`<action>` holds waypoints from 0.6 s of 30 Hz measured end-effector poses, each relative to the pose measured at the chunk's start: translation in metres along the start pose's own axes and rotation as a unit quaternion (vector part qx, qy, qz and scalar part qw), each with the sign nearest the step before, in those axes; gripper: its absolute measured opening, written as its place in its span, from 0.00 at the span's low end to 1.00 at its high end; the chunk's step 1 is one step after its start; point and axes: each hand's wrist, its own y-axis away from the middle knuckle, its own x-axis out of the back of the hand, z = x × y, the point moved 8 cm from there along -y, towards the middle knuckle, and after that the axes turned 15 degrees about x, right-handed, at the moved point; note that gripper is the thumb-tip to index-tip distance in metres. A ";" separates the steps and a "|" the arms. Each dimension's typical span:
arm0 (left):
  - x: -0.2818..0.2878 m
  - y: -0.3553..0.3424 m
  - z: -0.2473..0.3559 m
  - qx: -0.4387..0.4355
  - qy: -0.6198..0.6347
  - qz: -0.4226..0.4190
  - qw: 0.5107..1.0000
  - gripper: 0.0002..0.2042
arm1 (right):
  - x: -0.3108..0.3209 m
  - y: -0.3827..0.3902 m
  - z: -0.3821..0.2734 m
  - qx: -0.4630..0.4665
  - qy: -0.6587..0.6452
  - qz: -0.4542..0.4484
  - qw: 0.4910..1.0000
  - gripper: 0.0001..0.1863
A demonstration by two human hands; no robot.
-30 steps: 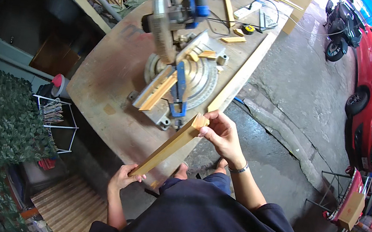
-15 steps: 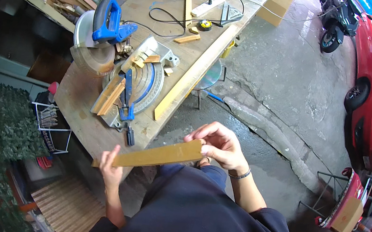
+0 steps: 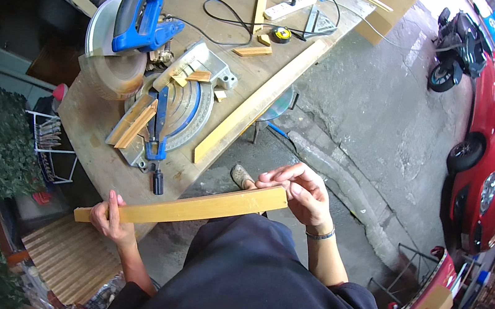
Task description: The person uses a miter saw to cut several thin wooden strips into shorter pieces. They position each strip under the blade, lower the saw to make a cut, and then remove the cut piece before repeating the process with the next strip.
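A long, flat strip of yellowish wood (image 3: 196,208) lies crosswise in front of my body, its right end raised a little higher than its left. Close to the left end, my left hand (image 3: 116,220) is closed around it, thumb and fingers on its faces. At the right end, my right hand (image 3: 300,193) is held loosely with its fingers apart, fingertips just above the strip's upper edge; whether they touch the wood is hard to tell. Beyond the strip stands a blue-handled mitre saw (image 3: 137,21) with short wood offcuts (image 3: 137,122) on its base and a blue clamp (image 3: 159,124).
On the wooden workbench (image 3: 202,117) lie a long wood strip (image 3: 261,100) along the right edge, a yellow tape measure (image 3: 281,34), a white power strip (image 3: 291,6) and a black cord. A round stool (image 3: 279,105) stands beside it. A red car (image 3: 484,161) and a motorbike (image 3: 458,51) are at the right.
The wood strip now shows more of its length, as my left hand has moved left and down with it. My right hand has loosened from a pinch at the right end.
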 end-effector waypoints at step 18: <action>-0.104 0.036 -0.002 0.143 -0.038 -0.169 0.975 0.20 | 0.101 -0.087 0.063 -0.096 0.255 0.196 0.942 0.18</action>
